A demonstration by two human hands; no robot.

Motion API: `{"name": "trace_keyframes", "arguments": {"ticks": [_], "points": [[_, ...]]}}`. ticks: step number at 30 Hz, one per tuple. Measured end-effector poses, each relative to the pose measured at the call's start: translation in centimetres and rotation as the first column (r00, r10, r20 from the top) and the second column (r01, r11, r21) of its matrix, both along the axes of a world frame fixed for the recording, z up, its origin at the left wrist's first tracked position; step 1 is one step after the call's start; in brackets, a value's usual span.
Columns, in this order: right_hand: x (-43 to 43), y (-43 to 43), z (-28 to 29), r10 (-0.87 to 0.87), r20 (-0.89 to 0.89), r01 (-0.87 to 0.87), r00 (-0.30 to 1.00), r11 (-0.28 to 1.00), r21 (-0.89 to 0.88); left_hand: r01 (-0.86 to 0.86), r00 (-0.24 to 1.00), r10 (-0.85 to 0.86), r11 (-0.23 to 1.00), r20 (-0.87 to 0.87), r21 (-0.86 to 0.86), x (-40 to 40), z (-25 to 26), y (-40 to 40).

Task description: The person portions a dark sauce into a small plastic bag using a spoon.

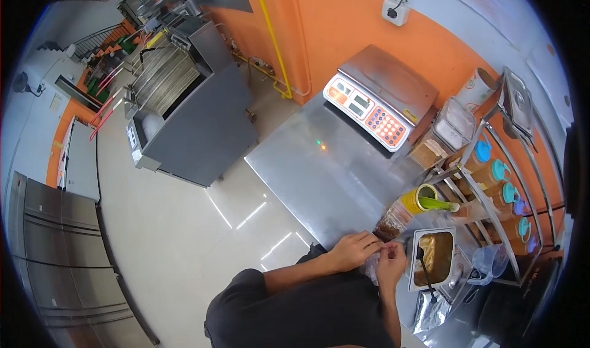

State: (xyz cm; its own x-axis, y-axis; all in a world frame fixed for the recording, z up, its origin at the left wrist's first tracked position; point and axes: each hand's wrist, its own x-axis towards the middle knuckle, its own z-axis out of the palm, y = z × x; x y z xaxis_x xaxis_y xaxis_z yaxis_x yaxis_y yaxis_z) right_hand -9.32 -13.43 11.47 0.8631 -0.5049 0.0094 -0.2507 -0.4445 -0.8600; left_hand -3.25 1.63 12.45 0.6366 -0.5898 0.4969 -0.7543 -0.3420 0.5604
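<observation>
Close to my body, at the edge of the stainless-steel table [299, 173], both hands meet over a thin clear plastic bag [370, 270]. My left hand [354, 251] pinches its upper edge, and the fingers of my right hand [392, 259] grip it just beside. The lower part of the bag hangs against my dark shirt; its contents cannot be made out. Just beyond my fingers lies a clear bag of dark brown stuff [391, 226]. A yellow tin [410, 200] with a green-handled utensil [435, 204] stands behind it. To the right is a steel pan of brown sauce [435, 260] with a black-handled ladle [426, 274].
A digital scale [373, 106] stands at the table's far end. Along the right, a metal rack [488, 200] holds bottles with coloured lids [500, 169]. A clear measuring jug [491, 262] and a foil pouch [431, 311] lie nearer. A fryer with wire baskets [166, 80] stands across the floor.
</observation>
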Motion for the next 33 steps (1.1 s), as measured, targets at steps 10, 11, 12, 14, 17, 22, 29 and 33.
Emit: {"name": "trace_keyframes", "arguments": {"ticks": [10, 11, 12, 14, 17, 22, 29, 33], "points": [[0.5, -0.6, 1.2, 0.143, -0.051, -0.152, 0.988, 0.930, -0.334, -0.199, 0.937, 0.205, 0.979, -0.283, 0.048, -0.3, -0.8, -1.3], [0.5, -0.3, 1.2, 0.082, -0.026, -0.086, 0.996, 0.967, -0.239, -0.230, 0.928, 0.214, 0.973, -0.305, -0.016, -0.5, -2.2, -1.4], [0.4, -0.2, 1.1, 0.039, -0.026, -0.043, 0.999, 0.979, -0.197, -0.232, 0.914, 0.226, 0.972, -0.338, 0.023, -0.7, -1.4, -1.4], [0.7, 0.0, 1.0, 0.024, -0.039, -0.031, 0.999, 0.982, -0.188, -0.156, 0.940, 0.156, 0.987, -0.305, 0.024, -0.6, -1.8, -1.3], [0.3, 0.1, 0.8, -0.001, -0.078, -0.014, 0.997, 0.982, -0.188, -0.120, 0.947, 0.108, 0.993, -0.303, -0.022, -0.9, -2.5, -1.4], [0.3, -0.2, 0.1, 0.023, -0.001, -0.023, 1.000, 0.967, -0.252, -0.095, 0.972, 0.077, 0.993, -0.222, -0.075, -0.6, -3.0, -1.4], [-0.4, 0.3, 0.5, 0.035, -0.087, -0.030, 0.996, 0.998, 0.057, -0.102, 0.975, 0.089, 0.993, -0.203, -0.053, -0.8, -3.0, -1.0], [-0.9, 0.1, -1.0, 0.011, -0.069, 0.007, 0.998, 0.966, 0.259, -0.168, 0.962, 0.155, 0.985, -0.225, -0.037, -0.8, -2.6, -1.4]]}}
